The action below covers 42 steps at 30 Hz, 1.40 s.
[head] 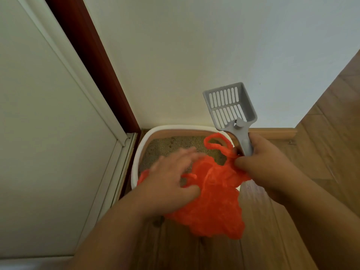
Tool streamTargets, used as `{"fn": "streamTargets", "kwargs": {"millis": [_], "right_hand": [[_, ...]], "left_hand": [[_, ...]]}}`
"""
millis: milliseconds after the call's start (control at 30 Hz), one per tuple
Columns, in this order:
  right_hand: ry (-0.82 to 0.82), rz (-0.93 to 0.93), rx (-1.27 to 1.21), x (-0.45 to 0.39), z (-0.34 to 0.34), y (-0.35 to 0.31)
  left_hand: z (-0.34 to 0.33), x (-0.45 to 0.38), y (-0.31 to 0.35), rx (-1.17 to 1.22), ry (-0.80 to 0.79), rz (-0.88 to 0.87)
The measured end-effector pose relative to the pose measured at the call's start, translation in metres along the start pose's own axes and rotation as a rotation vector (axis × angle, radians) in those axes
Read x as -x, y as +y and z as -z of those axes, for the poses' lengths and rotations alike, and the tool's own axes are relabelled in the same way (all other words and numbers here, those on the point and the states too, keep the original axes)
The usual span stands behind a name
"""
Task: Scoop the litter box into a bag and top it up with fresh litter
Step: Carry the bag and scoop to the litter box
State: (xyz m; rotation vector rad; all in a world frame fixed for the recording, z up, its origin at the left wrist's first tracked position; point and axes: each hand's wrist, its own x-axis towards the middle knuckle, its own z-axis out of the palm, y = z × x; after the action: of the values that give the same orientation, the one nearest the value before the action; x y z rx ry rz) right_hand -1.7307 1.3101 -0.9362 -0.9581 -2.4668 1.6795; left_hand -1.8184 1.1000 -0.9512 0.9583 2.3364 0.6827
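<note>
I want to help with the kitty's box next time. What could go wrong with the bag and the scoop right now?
The right hand holds both the grey scoop and a pinch of the orange bag, so either might slip. The bag is crumpled, not open; scooped clumps could miss it and land on the wood floor. The bag hangs over the litter box rim, so it might dip into the litter while the left hand tugs.

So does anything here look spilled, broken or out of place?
Nothing stands out. The litter box sits squarely in the corner, no litter shows on the wooden floor, the grey scoop looks empty, and the orange bag is simply crumpled between the hands.
</note>
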Motion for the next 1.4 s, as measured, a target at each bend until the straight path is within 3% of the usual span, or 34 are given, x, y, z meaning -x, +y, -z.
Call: {"fn": "streamTargets", "kwargs": {"millis": [100,267,400,667,833,967,1100,1167,1267,1400], "right_hand": [[-0.021,-0.019,-0.035,0.000,-0.002,-0.001],[-0.027,-0.058,-0.081,-0.002,-0.001,-0.001],[0.038,-0.035,-0.040,-0.003,0.000,0.000],[0.044,0.235,0.417,0.007,-0.010,-0.014],[-0.117,0.326,0.641,0.013,-0.001,-0.039],[-0.397,0.262,0.630,-0.004,0.016,-0.046],[-0.645,0.074,0.127,-0.025,0.017,-0.018],[-0.644,0.048,0.027,-0.035,0.008,0.004],[-0.645,0.060,0.084,-0.047,-0.010,0.035],[-0.732,-0.028,-0.040,-0.053,-0.027,0.072]], "left_hand": [[-0.018,0.001,0.010,0.222,-0.129,-0.025],[-0.036,-0.007,0.013,-0.016,-0.006,0.037],[-0.035,-0.011,0.012,0.002,0.037,0.020],[-0.036,-0.011,0.018,0.525,-0.044,0.084],[-0.028,-0.003,0.026,0.672,-0.117,0.059],[-0.018,-0.007,0.021,0.342,0.021,-0.081],[-0.021,-0.014,-0.004,0.110,0.200,-0.178],[-0.030,-0.018,-0.020,0.053,0.242,-0.186],[-0.043,-0.023,-0.040,-0.024,0.278,-0.218],[-0.051,-0.022,-0.060,-0.175,0.167,-0.305]]}}
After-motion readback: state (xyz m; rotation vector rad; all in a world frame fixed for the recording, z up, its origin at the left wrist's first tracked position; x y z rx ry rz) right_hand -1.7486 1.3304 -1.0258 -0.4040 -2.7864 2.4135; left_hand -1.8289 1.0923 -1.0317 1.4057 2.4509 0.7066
